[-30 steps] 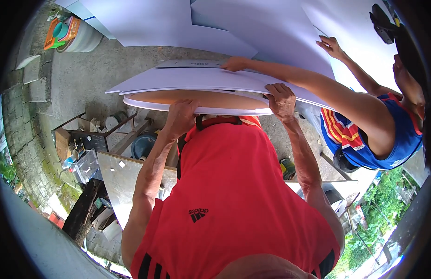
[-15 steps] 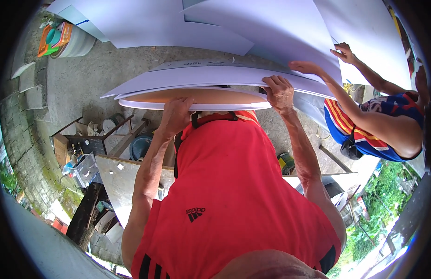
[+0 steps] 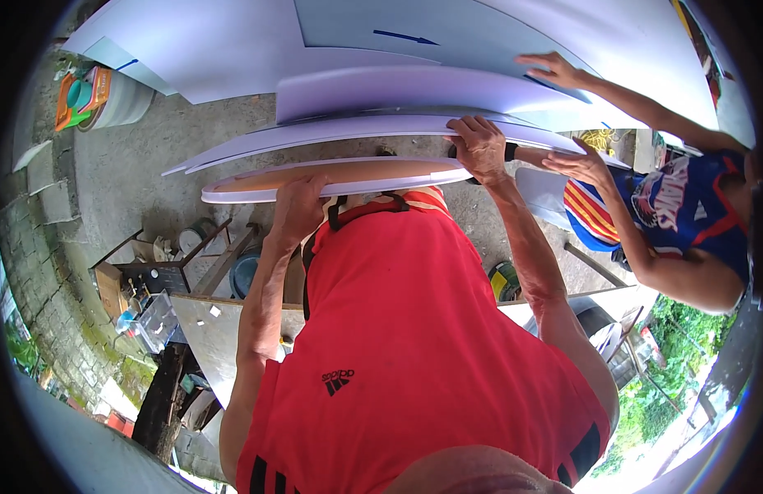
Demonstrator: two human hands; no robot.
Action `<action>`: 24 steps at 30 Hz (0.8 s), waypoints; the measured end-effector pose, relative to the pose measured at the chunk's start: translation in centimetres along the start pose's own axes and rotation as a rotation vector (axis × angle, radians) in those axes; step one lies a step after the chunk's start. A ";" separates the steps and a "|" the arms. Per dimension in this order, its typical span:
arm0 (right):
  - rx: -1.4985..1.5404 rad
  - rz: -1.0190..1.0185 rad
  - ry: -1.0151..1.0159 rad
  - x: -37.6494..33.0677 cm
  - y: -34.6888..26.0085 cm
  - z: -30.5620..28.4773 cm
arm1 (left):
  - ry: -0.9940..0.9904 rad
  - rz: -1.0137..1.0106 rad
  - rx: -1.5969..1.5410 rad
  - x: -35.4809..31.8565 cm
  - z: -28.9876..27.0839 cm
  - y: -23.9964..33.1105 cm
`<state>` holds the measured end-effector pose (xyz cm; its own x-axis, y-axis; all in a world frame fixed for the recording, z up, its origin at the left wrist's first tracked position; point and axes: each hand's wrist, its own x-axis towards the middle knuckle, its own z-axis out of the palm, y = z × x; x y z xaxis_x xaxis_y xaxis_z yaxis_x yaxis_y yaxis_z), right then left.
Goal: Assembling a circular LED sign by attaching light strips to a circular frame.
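Note:
Close to my waist is a long round-ended board (image 3: 250,193) with a white rim and a tan face. My left hand (image 3: 302,200) is closed over its near edge. Just beyond it, thin white sheets (image 3: 316,137) stand nearly on edge. My right hand (image 3: 480,148) wraps over their top edge, thumb side hidden, above the board's right end. Behind them, another pale sheet (image 3: 373,89) curves upward. At the right, a co-worker's hand (image 3: 581,165) is by the sheets' right end, and their other hand (image 3: 556,71) reaches over the large sheets at the back.
Large pale sheets (image 3: 233,37) fill the far side, one bearing a blue arrow. A whitish drum (image 3: 126,103) with colourful containers stands at far left. Behind my arms are a worktable (image 3: 202,329) and a cluttered metal frame (image 3: 155,267). The co-worker (image 3: 686,206) stands close at right.
The board and the upright sheets have moved apart, widening the gap between them. A pale sheet now rises behind. The co-worker's far hand has shifted left, and their near hand has dropped lower.

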<state>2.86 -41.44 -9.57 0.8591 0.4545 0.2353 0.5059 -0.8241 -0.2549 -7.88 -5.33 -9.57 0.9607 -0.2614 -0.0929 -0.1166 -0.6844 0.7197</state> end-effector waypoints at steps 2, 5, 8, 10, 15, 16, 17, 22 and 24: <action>0.005 -0.008 0.025 0.4 0.1 0.1 | -0.001 0.012 0.015 0.2 0.0 -0.1; 0.003 -0.010 0.044 1.2 0.4 0.1 | 0.002 0.005 0.018 0.3 0.2 -0.3; -0.007 -0.028 0.067 3.5 1.5 0.3 | 0.011 0.019 0.014 1.0 0.3 -0.5; -0.031 -0.004 0.017 5.6 2.8 0.6 | 0.013 0.024 0.018 1.5 0.3 -0.7; 0.017 0.039 0.015 11.4 5.8 1.4 | 0.027 -0.023 -0.013 1.6 0.5 -0.9; -0.001 0.037 0.026 12.7 6.4 1.6 | 0.033 -0.024 0.010 1.6 0.6 -1.0; -0.011 0.039 0.033 13.7 6.9 2.0 | 0.039 -0.024 0.026 1.4 0.7 -1.2; -0.042 0.042 0.033 18.1 10.1 3.9 | 0.087 -0.027 0.018 0.3 1.2 -1.7; -0.048 0.075 0.015 19.7 11.9 4.4 | 0.104 -0.022 0.034 0.0 1.3 -1.7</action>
<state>26.13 -40.84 -12.10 0.8932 0.3858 0.2309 0.4350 -0.8714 -0.2269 -8.02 -5.10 -11.69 0.9840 -0.1749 -0.0355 -0.1016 -0.7124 0.6944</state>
